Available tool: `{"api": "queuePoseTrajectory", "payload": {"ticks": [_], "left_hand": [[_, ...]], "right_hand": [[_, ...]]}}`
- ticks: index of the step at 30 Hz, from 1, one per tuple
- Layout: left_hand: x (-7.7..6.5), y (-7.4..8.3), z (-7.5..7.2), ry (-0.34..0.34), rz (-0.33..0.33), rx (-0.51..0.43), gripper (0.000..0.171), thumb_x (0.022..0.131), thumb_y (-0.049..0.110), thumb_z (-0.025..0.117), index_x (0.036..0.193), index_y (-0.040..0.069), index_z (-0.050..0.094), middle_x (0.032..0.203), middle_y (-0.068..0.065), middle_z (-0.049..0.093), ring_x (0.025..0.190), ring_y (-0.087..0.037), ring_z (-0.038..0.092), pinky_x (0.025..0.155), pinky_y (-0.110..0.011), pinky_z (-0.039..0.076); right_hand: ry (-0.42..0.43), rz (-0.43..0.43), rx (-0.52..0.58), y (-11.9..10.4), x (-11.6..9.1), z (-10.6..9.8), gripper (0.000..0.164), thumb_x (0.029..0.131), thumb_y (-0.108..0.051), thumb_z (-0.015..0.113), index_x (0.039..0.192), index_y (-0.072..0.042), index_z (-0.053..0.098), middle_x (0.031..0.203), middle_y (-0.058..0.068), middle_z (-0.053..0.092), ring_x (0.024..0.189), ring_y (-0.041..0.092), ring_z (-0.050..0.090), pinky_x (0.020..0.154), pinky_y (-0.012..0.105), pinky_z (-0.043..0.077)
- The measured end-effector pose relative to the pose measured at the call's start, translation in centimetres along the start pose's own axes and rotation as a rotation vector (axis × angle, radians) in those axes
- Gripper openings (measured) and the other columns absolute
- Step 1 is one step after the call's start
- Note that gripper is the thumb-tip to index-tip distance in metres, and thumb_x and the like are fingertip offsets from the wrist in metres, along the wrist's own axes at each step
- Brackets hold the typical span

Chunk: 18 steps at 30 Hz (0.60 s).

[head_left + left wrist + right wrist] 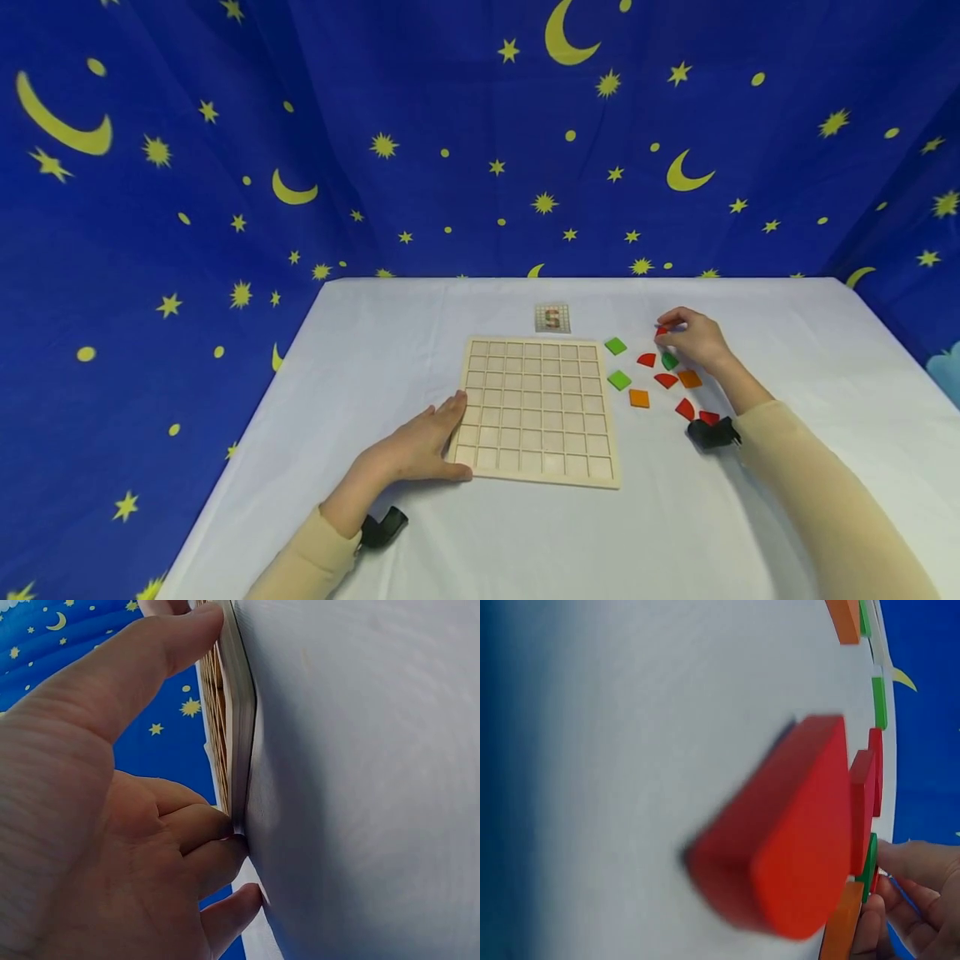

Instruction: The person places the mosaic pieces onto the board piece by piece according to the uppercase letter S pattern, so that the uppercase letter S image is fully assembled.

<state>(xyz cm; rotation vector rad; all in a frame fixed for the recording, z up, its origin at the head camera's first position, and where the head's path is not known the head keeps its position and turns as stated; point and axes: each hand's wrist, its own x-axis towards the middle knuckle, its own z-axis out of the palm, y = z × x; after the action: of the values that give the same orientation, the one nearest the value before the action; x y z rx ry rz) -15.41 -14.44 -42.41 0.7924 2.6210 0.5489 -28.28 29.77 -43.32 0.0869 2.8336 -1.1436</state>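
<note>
My left hand (423, 442) rests against the lower left corner of a square wooden grid board (534, 412). Its thumb touches the near edge, and the other fingers lie along the left side. In the left wrist view that thumb (191, 637) meets the board's rim (241, 712). Right of the board, my right hand (693, 337) pinches a red quarter-circle tile (662, 331) between thumb and fingers, just beyond the loose tiles. The right wrist view shows this hand (922, 892) partly behind a green tile (868, 866), with a red tile (802, 847) large in front.
Beside the board lie light green squares (616, 346), orange squares (639, 398), a dark green tile (669, 361) and several red quarter-circles (665, 381). A small patterned card (552, 317) sits behind the board on the white tablecloth (405, 333). Blue curtains (465, 100) rise behind.
</note>
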Motion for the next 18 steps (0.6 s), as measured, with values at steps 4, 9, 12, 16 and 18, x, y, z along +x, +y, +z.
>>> {"api": "queuePoseTrajectory", "payload": {"ticks": [4, 9, 12, 16, 18], "left_hand": [[0.00, 0.06, -0.10, -0.002, 0.003, 0.009, 0.106, 0.078, 0.046, 0.074, 0.147, -0.008, 0.013, 0.153, -0.020, 0.013, 0.140, -0.026, 0.017, 0.113, -0.042, 0.015], [0.00, 0.12, -0.11, -0.002, 0.005, 0.007, 0.106, 0.077, 0.045, 0.075, 0.146, -0.009, 0.014, 0.153, -0.021, 0.014, 0.140, -0.028, 0.018, 0.112, -0.044, 0.016], [-0.01, 0.19, -0.15, -0.001, 0.001, 0.010, 0.107, 0.077, 0.045, 0.075, 0.146, -0.009, 0.014, 0.153, -0.021, 0.015, 0.140, -0.028, 0.018, 0.112, -0.044, 0.016], [-0.02, 0.18, -0.16, -0.004, -0.002, 0.017, 0.107, 0.077, 0.045, 0.075, 0.146, -0.009, 0.014, 0.153, -0.021, 0.014, 0.140, -0.028, 0.017, 0.112, -0.044, 0.015], [-0.06, 0.10, -0.16, -0.010, 0.006, 0.020, 0.108, 0.076, 0.044, 0.076, 0.146, -0.010, 0.014, 0.153, -0.021, 0.013, 0.141, -0.028, 0.016, 0.112, -0.044, 0.015]], "right_hand": [[0.023, -0.026, -0.037, -0.07, 0.12, 0.20, 0.034, 0.089, -0.011, 0.062, 0.118, 0.003, 0.051, 0.117, 0.025, 0.051, 0.105, 0.041, 0.041, 0.096, 0.057, 0.033], [0.041, -0.033, -0.059, -0.19, 0.08, 0.34, 0.032, 0.088, -0.011, 0.063, 0.115, 0.003, 0.052, 0.113, 0.024, 0.052, 0.101, 0.040, 0.043, 0.093, 0.055, 0.036], [0.054, -0.041, -0.068, -0.24, 0.06, 0.33, 0.032, 0.088, -0.011, 0.064, 0.114, 0.003, 0.052, 0.112, 0.024, 0.053, 0.099, 0.039, 0.043, 0.091, 0.054, 0.037], [0.073, -0.035, -0.044, -0.42, 0.01, 0.12, 0.034, 0.088, -0.014, 0.064, 0.116, 0.003, 0.051, 0.114, 0.023, 0.052, 0.101, 0.039, 0.043, 0.090, 0.054, 0.037], [0.081, -0.029, -0.023, -0.61, -0.08, -0.04, 0.036, 0.089, -0.015, 0.063, 0.117, 0.002, 0.050, 0.116, 0.023, 0.051, 0.101, 0.039, 0.043, 0.088, 0.052, 0.038]]}}
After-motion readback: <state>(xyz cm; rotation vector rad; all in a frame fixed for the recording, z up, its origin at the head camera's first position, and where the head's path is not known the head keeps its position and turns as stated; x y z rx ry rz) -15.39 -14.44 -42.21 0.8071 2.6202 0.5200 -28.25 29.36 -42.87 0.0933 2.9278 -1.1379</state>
